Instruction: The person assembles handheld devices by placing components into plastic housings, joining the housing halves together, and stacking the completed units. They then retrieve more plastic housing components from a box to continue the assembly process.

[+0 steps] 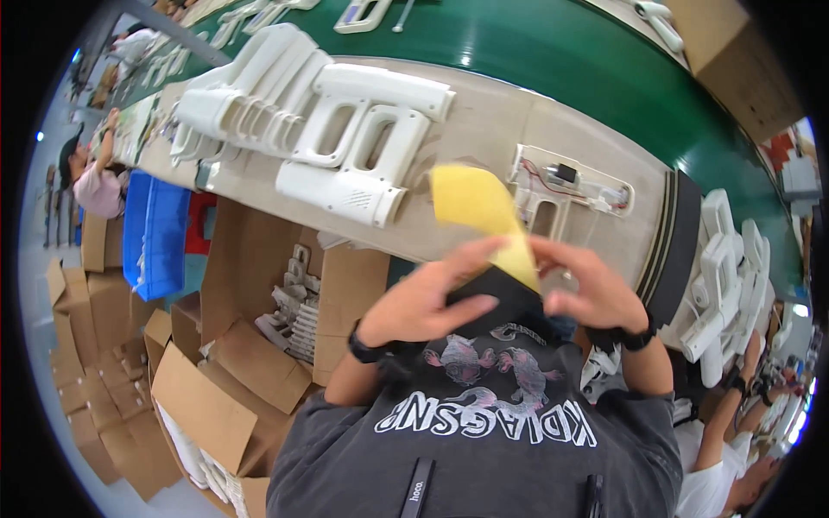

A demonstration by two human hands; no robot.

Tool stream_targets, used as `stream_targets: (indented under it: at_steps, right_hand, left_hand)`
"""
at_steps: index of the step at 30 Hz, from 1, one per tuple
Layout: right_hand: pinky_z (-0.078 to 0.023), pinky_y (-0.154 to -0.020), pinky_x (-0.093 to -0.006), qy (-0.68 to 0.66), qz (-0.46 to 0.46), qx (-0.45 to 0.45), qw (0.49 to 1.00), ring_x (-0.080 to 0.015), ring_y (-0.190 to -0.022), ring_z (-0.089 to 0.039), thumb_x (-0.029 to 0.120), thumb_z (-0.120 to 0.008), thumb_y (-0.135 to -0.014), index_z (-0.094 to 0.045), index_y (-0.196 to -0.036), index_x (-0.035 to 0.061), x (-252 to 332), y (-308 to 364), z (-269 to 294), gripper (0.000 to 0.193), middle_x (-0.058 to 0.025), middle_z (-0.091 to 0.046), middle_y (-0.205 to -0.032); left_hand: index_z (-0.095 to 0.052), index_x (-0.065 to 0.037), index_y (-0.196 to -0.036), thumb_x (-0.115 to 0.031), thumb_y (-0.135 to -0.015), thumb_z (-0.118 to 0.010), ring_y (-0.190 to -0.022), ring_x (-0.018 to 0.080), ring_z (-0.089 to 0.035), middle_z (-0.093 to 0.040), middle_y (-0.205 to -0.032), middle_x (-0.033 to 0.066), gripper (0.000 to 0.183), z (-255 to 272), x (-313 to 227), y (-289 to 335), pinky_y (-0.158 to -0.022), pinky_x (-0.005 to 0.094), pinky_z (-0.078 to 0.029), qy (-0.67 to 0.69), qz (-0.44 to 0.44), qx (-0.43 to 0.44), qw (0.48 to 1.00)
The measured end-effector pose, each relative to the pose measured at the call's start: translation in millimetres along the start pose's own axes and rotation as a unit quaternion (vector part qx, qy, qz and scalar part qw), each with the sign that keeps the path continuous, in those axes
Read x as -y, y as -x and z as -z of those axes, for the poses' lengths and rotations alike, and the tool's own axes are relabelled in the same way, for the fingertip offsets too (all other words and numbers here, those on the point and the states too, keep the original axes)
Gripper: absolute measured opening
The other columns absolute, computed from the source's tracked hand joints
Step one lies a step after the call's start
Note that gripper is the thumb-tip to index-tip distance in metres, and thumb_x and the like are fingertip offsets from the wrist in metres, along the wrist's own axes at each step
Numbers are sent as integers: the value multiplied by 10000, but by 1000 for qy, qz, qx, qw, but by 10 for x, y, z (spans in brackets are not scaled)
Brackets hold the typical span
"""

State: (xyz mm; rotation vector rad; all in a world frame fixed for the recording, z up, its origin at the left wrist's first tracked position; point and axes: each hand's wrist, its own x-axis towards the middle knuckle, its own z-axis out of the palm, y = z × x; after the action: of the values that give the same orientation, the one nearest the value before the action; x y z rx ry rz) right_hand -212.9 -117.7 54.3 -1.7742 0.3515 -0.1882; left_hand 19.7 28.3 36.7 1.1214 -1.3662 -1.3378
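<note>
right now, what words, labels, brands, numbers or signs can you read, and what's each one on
I won't copy wording or brands, only say where print shows:
Dark grey fabric T-shirt: large white capitals across it, readable.
Same shirt, beyond the dragon-like graphic: a small arc of lettering, too blurred to read.
Narrow black strap at the lower edge: small white lettering, readable.
Stacked brown cardboard boxes: small pale patches, too small to read.

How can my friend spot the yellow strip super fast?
Find the beige tabletop beside the long green surface. At its near edge, the left hand and right hand flank one end of a curving yellow strip. Its colour sets it apart from the white plastic parts nearby.
</note>
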Motion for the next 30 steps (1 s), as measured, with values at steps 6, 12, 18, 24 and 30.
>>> stream_targets:
  at_steps: [6,12,18,24,30]
  right_hand:
    - [-457,-1010,-305,-153,-88,-180,968,-177,-1161,-609,205,-742,-901,-521,-1364,-28,-52,799,503,563,-80,-645,-1244]
    - [-440,-1039,-336,42,-219,-344,912,-227,-1166,-616,64,-639,-946,-490,-1399,-33,-404,1413,961,487,-113,-631,-1280]
    - [-385,-1100,-404,505,-222,-399,732,-368,-1299,-494,105,-655,-930,-515,-1411,39,-429,1276,734,505,-168,-523,-1410]
    - [-373,-1111,-404,458,-151,-426,766,-338,-1311,-495,87,-668,-912,-556,-1373,44,4,1083,495,476,-146,-534,-1411]
    - [-417,-1078,-395,330,41,-379,863,-332,-1292,-525,6,-709,-837,-547,-1379,31,26,642,448,566,-140,-549,-1405]
  left_hand:
    - [-604,-88,-1325,-105,-907,-687,-957,274,-675,-691,-1066,112,426,265,-259,-278,-883,360,-527,-148,-64,-41,986]
    - [-533,-40,-1340,-230,-867,-738,-1258,400,-477,-542,-1327,195,550,1549,255,-429,-1068,487,-384,-563,50,-345,750]
    - [-381,-59,-1467,-438,-774,-798,-1315,432,-446,-500,-1424,206,893,1970,376,-574,-1100,497,-360,-610,242,-328,680]
    - [-471,-4,-1296,-418,-720,-834,-1163,414,-565,-603,-1244,254,797,1671,0,-644,-1005,485,-426,-586,190,-395,682]
    - [-489,3,-1214,-334,-727,-827,-1147,387,-476,-537,-1185,208,681,570,-308,-670,-1014,479,-370,-506,9,-398,765]
